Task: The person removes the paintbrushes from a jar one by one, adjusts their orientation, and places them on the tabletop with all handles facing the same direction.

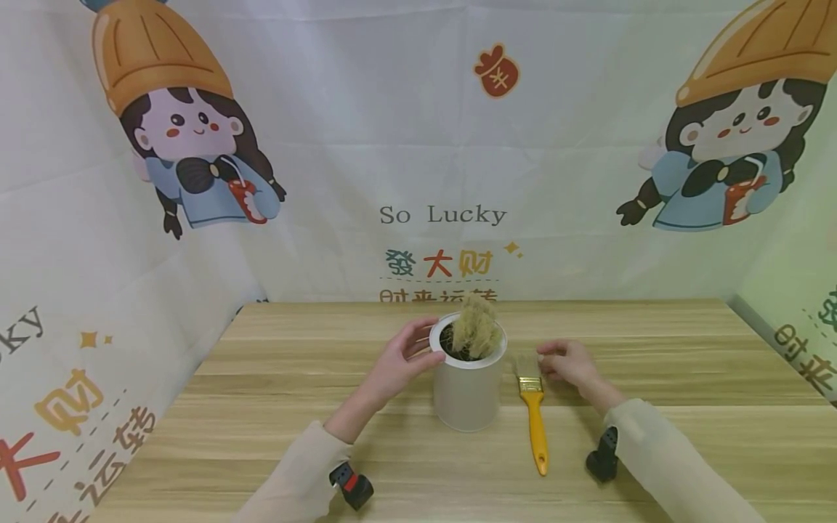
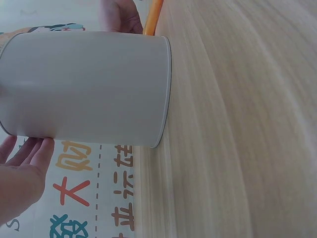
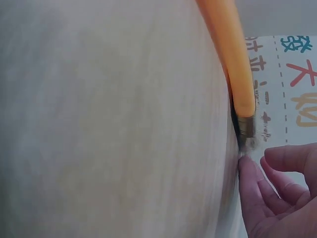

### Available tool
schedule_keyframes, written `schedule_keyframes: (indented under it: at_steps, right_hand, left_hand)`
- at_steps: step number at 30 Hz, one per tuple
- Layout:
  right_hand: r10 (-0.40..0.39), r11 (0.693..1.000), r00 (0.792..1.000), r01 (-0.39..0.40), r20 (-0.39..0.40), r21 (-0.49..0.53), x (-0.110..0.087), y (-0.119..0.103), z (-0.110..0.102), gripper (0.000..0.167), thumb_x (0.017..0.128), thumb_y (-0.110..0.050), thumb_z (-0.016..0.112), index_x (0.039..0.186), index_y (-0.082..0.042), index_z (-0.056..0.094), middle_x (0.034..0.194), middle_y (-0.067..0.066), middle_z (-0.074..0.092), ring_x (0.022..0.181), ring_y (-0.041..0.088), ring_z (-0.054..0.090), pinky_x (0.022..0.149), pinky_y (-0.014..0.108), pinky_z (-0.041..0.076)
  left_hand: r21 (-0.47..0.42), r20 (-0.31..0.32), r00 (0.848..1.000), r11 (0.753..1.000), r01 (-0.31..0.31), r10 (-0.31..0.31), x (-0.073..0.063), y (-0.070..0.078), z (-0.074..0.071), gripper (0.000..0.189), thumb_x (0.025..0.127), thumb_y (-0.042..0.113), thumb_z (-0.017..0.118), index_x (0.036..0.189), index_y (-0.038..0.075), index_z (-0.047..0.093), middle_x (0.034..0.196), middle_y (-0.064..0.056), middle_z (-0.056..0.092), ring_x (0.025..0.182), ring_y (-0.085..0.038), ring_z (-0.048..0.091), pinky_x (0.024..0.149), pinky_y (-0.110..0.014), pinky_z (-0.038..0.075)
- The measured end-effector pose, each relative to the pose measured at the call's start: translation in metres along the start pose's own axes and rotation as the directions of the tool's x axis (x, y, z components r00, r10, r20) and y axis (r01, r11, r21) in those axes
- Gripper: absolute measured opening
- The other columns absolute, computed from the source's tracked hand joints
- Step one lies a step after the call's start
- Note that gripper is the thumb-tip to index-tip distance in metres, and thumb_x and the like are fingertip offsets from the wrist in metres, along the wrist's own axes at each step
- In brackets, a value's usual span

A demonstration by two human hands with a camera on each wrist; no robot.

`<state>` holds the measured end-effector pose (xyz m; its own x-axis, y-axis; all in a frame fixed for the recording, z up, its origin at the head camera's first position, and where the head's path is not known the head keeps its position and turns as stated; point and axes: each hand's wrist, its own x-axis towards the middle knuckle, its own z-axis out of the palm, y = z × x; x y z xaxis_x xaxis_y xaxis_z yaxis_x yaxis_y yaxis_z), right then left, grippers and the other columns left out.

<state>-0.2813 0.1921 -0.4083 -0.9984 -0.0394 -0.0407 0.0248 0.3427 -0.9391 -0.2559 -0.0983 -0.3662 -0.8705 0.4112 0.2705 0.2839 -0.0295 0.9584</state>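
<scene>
Head view: shows left hand (image 1: 399, 363) leftmost, on light-grey canister (image 1: 467, 396). Best to press evenly and lightly there, below white rim (image 1: 468, 365), clear of dark fill (image 1: 448, 341) and tan feathery tuft (image 1: 476, 330), leaving base flat on wooden table (image 1: 275, 363). Clamped round upper wall by the look of it, thumb near side, other fingers far side; cannot tell how hard. Reaches forward and inward out of cream sleeve (image 1: 297, 461), palm facing canister. Next, find canister upright on table, between both hands; tuft poking up past rim. Moving right: yellow-handled paintbrush (image 1: 536, 428), lying just beside canister but apart from it, bristles (image 1: 526, 363) pointing away from person, handle end toward person. If gripping it, probably better to pinch at metal ferrule (image 1: 530, 384) or handle than at bristles, likely soft and prone to splay; careful not to nudge canister on the way. Rightmost: right hand (image 1: 570, 363), at bristle end. Holds nothing visibly; thumb and fingertips apart in right wrist view, fingers slightly bent, reaching toward bristles. Very close there, cannot tell whether touching. Slants in from lower right, turned inward, low over table.
</scene>
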Motion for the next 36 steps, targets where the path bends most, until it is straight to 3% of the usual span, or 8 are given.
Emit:
schedule_keyframes:
  at_steps: [8, 14, 21, 25, 28, 30, 36]
  right_hand:
    - [-0.023, 0.994, 1.000, 0.022, -0.012, -0.108, -0.002, -0.002, -0.002, 0.026, 0.082, 0.000, 0.051, 0.105, 0.014, 0.052, 0.095, 0.021, 0.057, 0.073, 0.017, 0.054, 0.062, 0.031, 0.050]
    - [-0.107, 0.986, 0.992, 0.097, -0.061, -0.139, -0.002, -0.011, -0.006, 0.027, 0.085, -0.003, 0.051, 0.107, 0.012, 0.054, 0.099, 0.022, 0.057, 0.073, 0.020, 0.052, 0.058, 0.025, 0.045]
    - [-0.141, 0.990, 0.987, 0.139, -0.075, -0.025, 0.003, -0.022, -0.009, 0.036, 0.088, -0.019, 0.054, 0.116, 0.005, 0.053, 0.114, 0.020, 0.052, 0.101, 0.030, 0.049, 0.078, 0.037, 0.047]
    - [-0.137, 0.989, 0.986, 0.142, -0.096, 0.044, 0.025, 0.001, -0.011, 0.046, 0.082, -0.040, 0.059, 0.116, -0.009, 0.057, 0.114, 0.009, 0.054, 0.101, 0.021, 0.050, 0.075, 0.027, 0.048]
    - [-0.127, 0.988, 0.988, 0.135, -0.093, 0.080, 0.037, 0.011, -0.013, 0.046, 0.080, -0.044, 0.060, 0.115, -0.014, 0.058, 0.112, 0.004, 0.055, 0.098, 0.017, 0.051, 0.074, 0.025, 0.049]
    - [-0.129, 0.986, 0.988, 0.137, -0.088, 0.095, 0.031, 0.000, -0.012, 0.045, 0.082, -0.040, 0.060, 0.116, -0.010, 0.057, 0.113, 0.008, 0.054, 0.099, 0.019, 0.051, 0.075, 0.029, 0.049]
    - [-0.103, 0.986, 0.993, 0.109, -0.052, 0.125, -0.015, -0.065, -0.004, 0.051, 0.086, -0.033, 0.057, 0.122, 0.003, 0.048, 0.119, 0.018, 0.048, 0.105, 0.029, 0.046, 0.086, 0.038, 0.043]
  left_hand:
    - [-0.015, 0.015, 1.000, 1.000, -0.006, 0.006, 0.000, 0.001, 0.000, 0.056, 0.082, 0.004, 0.061, 0.131, 0.001, 0.034, 0.129, -0.019, 0.038, 0.117, -0.030, 0.038, 0.089, -0.035, 0.041]
    - [-0.030, 0.019, 1.000, 1.000, -0.007, 0.008, 0.000, 0.000, 0.000, 0.056, 0.082, 0.004, 0.061, 0.131, 0.000, 0.034, 0.129, -0.020, 0.038, 0.117, -0.030, 0.038, 0.090, -0.034, 0.040]
    - [-0.028, 0.016, 1.000, 1.000, -0.009, 0.009, 0.000, 0.000, 0.000, 0.054, 0.083, 0.003, 0.060, 0.130, 0.000, 0.035, 0.130, -0.020, 0.038, 0.117, -0.030, 0.038, 0.090, -0.034, 0.040]
    - [-0.029, 0.016, 1.000, 1.000, -0.006, 0.006, 0.000, 0.001, 0.000, 0.054, 0.083, 0.003, 0.060, 0.131, 0.000, 0.034, 0.129, -0.020, 0.038, 0.117, -0.030, 0.038, 0.090, -0.034, 0.040]
    - [-0.023, 0.016, 1.000, 1.000, -0.007, 0.007, 0.000, 0.001, 0.001, 0.055, 0.083, 0.003, 0.060, 0.131, 0.000, 0.034, 0.129, -0.020, 0.038, 0.118, -0.031, 0.037, 0.091, -0.034, 0.039]
    - [-0.020, 0.016, 1.000, 1.000, -0.006, 0.006, 0.000, 0.001, 0.001, 0.055, 0.083, 0.003, 0.061, 0.131, 0.000, 0.034, 0.129, -0.020, 0.038, 0.118, -0.031, 0.037, 0.091, -0.034, 0.039]
    - [-0.017, 0.010, 1.000, 1.000, -0.005, 0.005, 0.000, 0.000, 0.000, 0.055, 0.082, 0.003, 0.061, 0.131, 0.000, 0.034, 0.129, -0.021, 0.038, 0.118, -0.031, 0.037, 0.090, -0.034, 0.040]
